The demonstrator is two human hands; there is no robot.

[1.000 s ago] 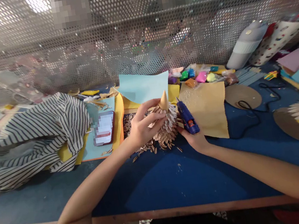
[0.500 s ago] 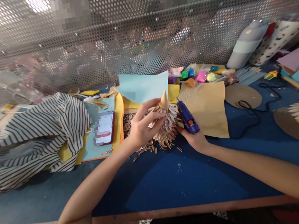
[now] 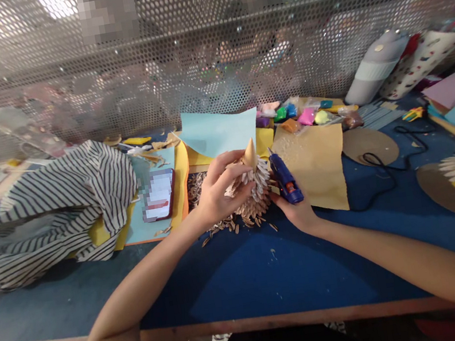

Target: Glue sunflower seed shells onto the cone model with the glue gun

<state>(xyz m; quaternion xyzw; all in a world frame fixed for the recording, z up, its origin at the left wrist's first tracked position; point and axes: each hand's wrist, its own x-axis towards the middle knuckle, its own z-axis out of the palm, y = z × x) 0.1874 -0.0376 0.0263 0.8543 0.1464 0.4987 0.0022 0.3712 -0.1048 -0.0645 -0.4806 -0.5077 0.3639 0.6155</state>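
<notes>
A pale cone (image 3: 251,155) stands point up on the table, its lower part covered in overlapping seed shells. My left hand (image 3: 216,193) curves its fingers and thumb against the cone's upper left side; whether a small shell sits between the fingertips cannot be made out. On the right, my right hand (image 3: 300,216) grips a blue glue gun (image 3: 284,175), nozzle up beside the cone. Its fingertips reach the cone's right lower side and are partly hidden. Loose seed shells (image 3: 236,221) lie around the cone's base.
Left are a phone (image 3: 159,195) on coloured paper and a striped cloth (image 3: 62,198). Behind stand blue paper (image 3: 221,131) and small bags of coloured clay (image 3: 307,116). Right are brown paper (image 3: 319,172), a black cord (image 3: 388,169), cardboard discs (image 3: 369,146) and a bottle (image 3: 376,67).
My left fingers have shifted slightly on the cone, the thumb now higher along its side. My right hand and the glue gun have hardly moved.
</notes>
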